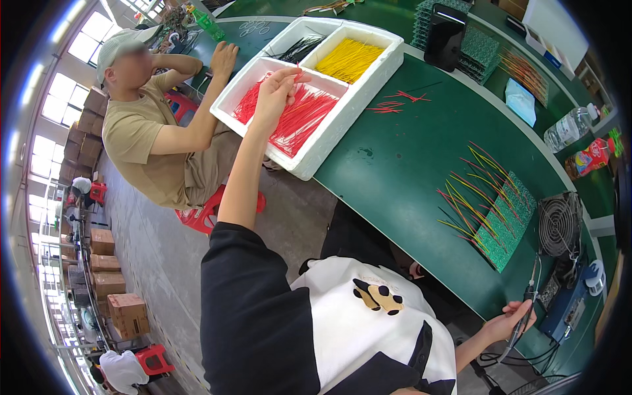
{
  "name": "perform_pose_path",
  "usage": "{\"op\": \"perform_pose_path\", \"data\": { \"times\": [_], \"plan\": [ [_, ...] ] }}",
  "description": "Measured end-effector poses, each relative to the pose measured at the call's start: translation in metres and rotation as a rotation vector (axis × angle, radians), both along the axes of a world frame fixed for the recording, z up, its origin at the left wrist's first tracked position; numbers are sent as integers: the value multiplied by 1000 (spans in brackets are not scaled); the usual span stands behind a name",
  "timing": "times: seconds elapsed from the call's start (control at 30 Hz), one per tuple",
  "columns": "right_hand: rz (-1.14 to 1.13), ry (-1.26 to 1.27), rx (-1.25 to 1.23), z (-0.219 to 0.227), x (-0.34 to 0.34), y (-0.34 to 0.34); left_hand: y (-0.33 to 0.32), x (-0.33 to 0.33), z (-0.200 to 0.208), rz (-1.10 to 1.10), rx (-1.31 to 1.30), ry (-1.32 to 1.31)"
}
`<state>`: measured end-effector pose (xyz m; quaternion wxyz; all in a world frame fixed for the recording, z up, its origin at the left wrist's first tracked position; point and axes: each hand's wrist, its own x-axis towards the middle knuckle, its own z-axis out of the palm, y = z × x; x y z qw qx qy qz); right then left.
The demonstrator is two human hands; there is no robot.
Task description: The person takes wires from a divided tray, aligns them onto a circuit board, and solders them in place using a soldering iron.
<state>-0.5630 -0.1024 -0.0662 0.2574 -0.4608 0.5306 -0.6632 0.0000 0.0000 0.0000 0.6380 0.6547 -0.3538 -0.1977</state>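
Note:
My left hand [278, 93] reaches over the white foam box [368, 85]. Its fingers are pinched, with a bit of red wire showing at the tips. Below it, many cut red wires [306, 118] fill the near compartment. Yellow wires [349, 59] and black wires [303, 50] lie in the two far compartments. At the lower right, my right hand [508, 322] grips a soldering iron [528, 294], its tip pointing away from me. Past that tip lies a green circuit board panel [505, 224], with red, yellow and black wires standing out along its left side.
Loose red wires [401, 100] lie on the green table [395, 164]. A round fan [559, 225] and a blue soldering station [567, 309] stand at the right. A plastic bottle [570, 130] is farther back. A seated co-worker [158, 125] rests an arm beside the box.

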Motion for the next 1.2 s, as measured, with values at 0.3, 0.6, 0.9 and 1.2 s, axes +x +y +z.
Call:
{"op": "perform_pose_path", "data": {
  "times": [0.3, 0.6, 0.9, 1.2],
  "plan": [
    [-11, -37, -25, 0, 4, 0, -3, 18, -30, 91, 239, -513],
    [27, -63, -24, 2, 4, -1, -9, 2, -15, 137, 547, -871],
    [-83, -65, 8, 4, -1, 4, -19, -19, 6, 304, 120, -729],
    [160, -167, 56, 13, 8, 3, -201, -232, 41, -433, 64, -994]
  ]
}}
